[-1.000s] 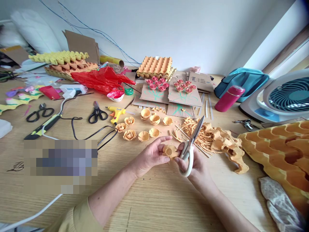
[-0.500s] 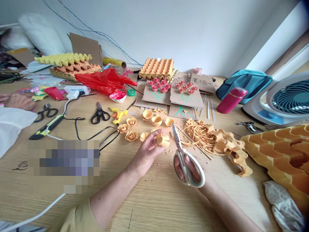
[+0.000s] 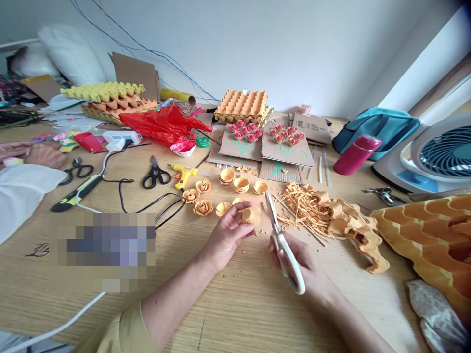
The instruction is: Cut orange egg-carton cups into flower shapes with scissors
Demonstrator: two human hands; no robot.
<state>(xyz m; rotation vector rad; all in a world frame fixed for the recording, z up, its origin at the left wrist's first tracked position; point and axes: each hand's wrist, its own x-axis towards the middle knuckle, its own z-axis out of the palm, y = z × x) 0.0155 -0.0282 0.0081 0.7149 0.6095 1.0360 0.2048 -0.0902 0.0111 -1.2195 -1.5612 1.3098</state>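
Observation:
Between the thumb and fingers of my left hand (image 3: 228,236) is an orange egg-carton cup (image 3: 250,216), its closed base turned toward me. My right hand (image 3: 300,257) grips white-handled scissors (image 3: 289,260), blades pointing up and away, just right of the cup and apart from it. Past my left hand lie several orange carton roses (image 3: 203,207) and petal-cut cups (image 3: 241,184). Small trimmings dot the table near both hands. A heap of orange carton scraps (image 3: 300,206) lies beyond the scissors, to the right.
A yellow glue gun (image 3: 183,175) and black scissors (image 3: 156,175) lie to the left, among cables. Red flowers stand on cardboard sheets (image 3: 290,156) at the back. On the right are a pink bottle (image 3: 356,154), a fan (image 3: 441,152) and a big egg tray (image 3: 412,235).
In my right hand the scissors have turned, so their handles now show more edge-on. My left hand has tipped the cup, whose base now faces me more. The whole view has shifted slightly.

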